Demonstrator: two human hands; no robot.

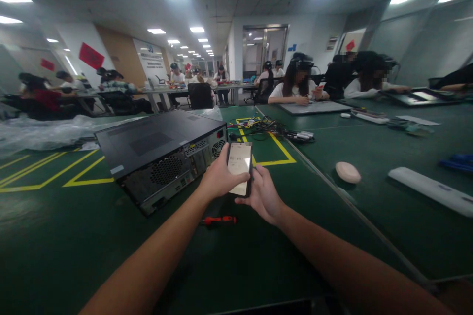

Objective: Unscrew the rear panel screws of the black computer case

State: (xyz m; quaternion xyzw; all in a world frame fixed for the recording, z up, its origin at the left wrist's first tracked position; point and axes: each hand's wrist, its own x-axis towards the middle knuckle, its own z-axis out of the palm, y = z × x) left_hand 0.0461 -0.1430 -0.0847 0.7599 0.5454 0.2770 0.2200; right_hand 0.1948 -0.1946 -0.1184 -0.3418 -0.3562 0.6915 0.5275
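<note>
Holding a phone point(240, 158) in the air above the green desk point(236, 266), the left hand point(217, 177) clasps its left edge, thumb pressed across the front; the right hand point(266, 194) is at the phone's lower right edge, fingers partly curled, and I cannot tell whether they pinch it. Toward the desk's near edge lies a red screwdriver point(223, 219). Left of the phone sits a black computer case point(162, 133), with tangled cables point(268, 126) toward the far edge
</note>
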